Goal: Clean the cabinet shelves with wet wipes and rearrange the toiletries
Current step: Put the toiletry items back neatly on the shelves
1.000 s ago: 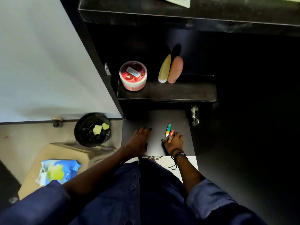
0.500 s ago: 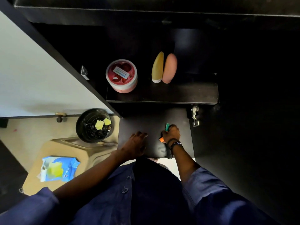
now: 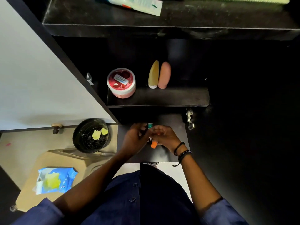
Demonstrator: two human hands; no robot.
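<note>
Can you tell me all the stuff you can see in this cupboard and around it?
jar: one, red and pink, middle shelf, left
yellow bottle: one, yellow, middle shelf
pink bottle: one, pink, right beside the yellow bottle
big tube: one, white and green, top shelf
small tubes: count unclear, teal end and orange end, held over the bottom shelf
bin: one, black, floor
used wipes: two, yellow, in the bin
wipe pack: one, blue, on the seat
seat: one, beige, bottom left
door: one, white, left
left hand: holds the small tubes
right hand: holds the small tubes
</note>
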